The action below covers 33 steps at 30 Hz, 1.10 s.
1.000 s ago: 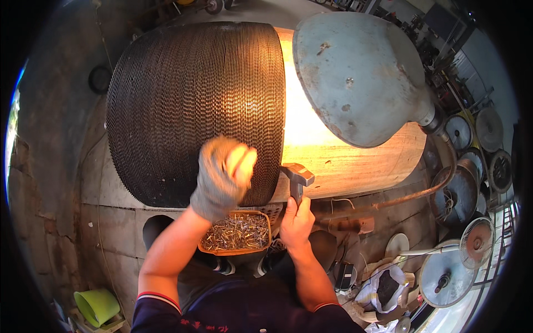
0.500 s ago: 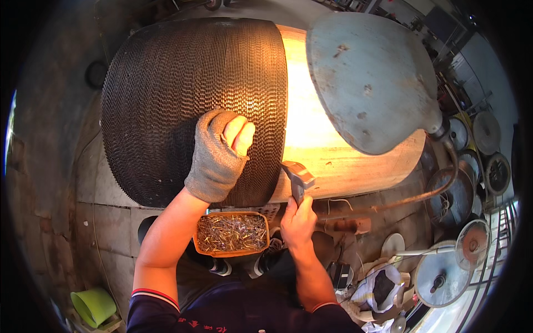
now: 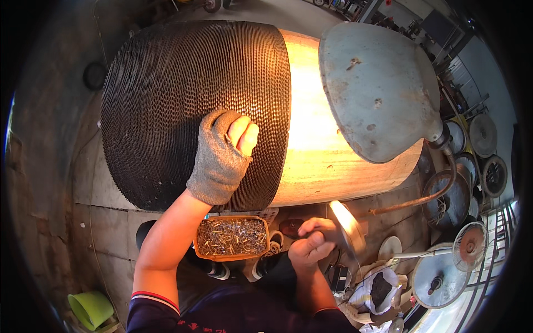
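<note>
My left hand, in a grey glove that leaves some fingertips bare, rests against a dark ridged covering wrapped round the left part of a large drum. Its fingers are curled closed; whatever they may pinch is hidden. To the right of the covering's edge the drum's pale wooden surface shows brightly lit. Below the drum, my bare right hand is closed round a hammer. The hammer head, smeared by motion, is to the right of the hand and apart from the drum. An orange-rimmed tray of small metal nails sits between my hands, lower down.
A blue-grey lamp shade on a bent metal arm overhangs the drum's right side. Several round discs and a fan stand at right. An open white bag lies lower right, a green bucket lower left.
My right hand and the hammer have swung down and to the right, away from the covering's edge. My left hand stays in place on the covering.
</note>
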Motion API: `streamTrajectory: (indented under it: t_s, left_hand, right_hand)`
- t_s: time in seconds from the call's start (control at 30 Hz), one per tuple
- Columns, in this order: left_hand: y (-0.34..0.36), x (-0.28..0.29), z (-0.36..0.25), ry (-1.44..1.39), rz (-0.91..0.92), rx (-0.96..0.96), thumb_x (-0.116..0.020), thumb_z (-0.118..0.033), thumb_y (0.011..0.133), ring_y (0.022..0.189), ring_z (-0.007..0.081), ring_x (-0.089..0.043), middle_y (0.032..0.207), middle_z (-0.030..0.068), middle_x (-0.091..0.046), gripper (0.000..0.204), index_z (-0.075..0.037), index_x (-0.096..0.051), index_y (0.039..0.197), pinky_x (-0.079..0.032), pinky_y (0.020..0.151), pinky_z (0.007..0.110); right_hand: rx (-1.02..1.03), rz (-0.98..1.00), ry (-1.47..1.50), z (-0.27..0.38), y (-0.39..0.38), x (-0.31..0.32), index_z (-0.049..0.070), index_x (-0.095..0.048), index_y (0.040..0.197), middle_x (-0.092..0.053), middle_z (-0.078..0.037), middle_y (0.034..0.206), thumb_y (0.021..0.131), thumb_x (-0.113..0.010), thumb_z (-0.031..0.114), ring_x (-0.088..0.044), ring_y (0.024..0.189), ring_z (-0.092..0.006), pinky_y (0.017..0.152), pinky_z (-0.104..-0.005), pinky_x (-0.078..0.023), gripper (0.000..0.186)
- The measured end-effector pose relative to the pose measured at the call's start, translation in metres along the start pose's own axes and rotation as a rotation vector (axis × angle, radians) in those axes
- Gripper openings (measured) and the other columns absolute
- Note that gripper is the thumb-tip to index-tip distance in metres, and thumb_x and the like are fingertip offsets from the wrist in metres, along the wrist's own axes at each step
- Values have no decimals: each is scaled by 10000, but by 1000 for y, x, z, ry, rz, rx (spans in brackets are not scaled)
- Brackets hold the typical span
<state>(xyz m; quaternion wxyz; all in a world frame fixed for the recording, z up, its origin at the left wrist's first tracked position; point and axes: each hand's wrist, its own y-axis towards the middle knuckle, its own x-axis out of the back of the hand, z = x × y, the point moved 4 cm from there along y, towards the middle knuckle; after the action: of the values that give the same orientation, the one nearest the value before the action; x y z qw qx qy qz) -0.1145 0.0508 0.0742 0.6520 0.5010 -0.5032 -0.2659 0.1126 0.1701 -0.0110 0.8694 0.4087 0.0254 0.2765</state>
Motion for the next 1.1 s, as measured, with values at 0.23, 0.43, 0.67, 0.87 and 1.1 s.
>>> streamTrajectory:
  t_s: [0.23,0.43,0.67,0.87,1.1]
  left_hand:
    - [9,2,0,127,23,-20,-733,-21,784,1135,386,-584,1203,145,-619,384,-36,-665,1161,-501,998,548]
    - [12,2,-2,185,47,6,-756,-56,769,1141,377,-580,1202,129,-620,380,-58,-691,1143,-499,1001,538]
    - [13,-3,1,200,35,23,-754,-51,762,1138,372,-583,1201,136,-614,375,-65,-703,1133,-495,1005,536]
    - [17,-2,6,175,52,32,-748,-35,776,1136,378,-584,1207,143,-612,383,-49,-693,1154,-497,1015,538]
    - [13,-3,5,193,43,45,-769,-51,740,1142,377,-584,1226,150,-603,428,-39,-682,1159,-497,1015,549]
  right_hand:
    - [-340,137,-184,-7,-2,-4,-47,-585,1102,-670,-178,777,1035,-597,100,-649,618,-286,583,-394,-519,162]
    - [-52,144,-365,-5,25,-12,-14,-525,1029,-585,-160,747,1063,-580,199,-573,597,-234,541,-357,-469,223]
    - [-106,-52,67,15,14,3,-37,-545,1037,-559,-67,799,1091,-516,220,-513,626,-126,555,-243,-441,263]
    - [-339,231,-284,-14,23,-14,-37,-555,1039,-528,-115,609,1069,-550,151,-518,508,-193,494,-366,-420,190]
    - [-151,121,-365,-1,36,-20,0,-513,917,-598,-157,687,1078,-579,228,-557,544,-264,504,-387,-458,287]
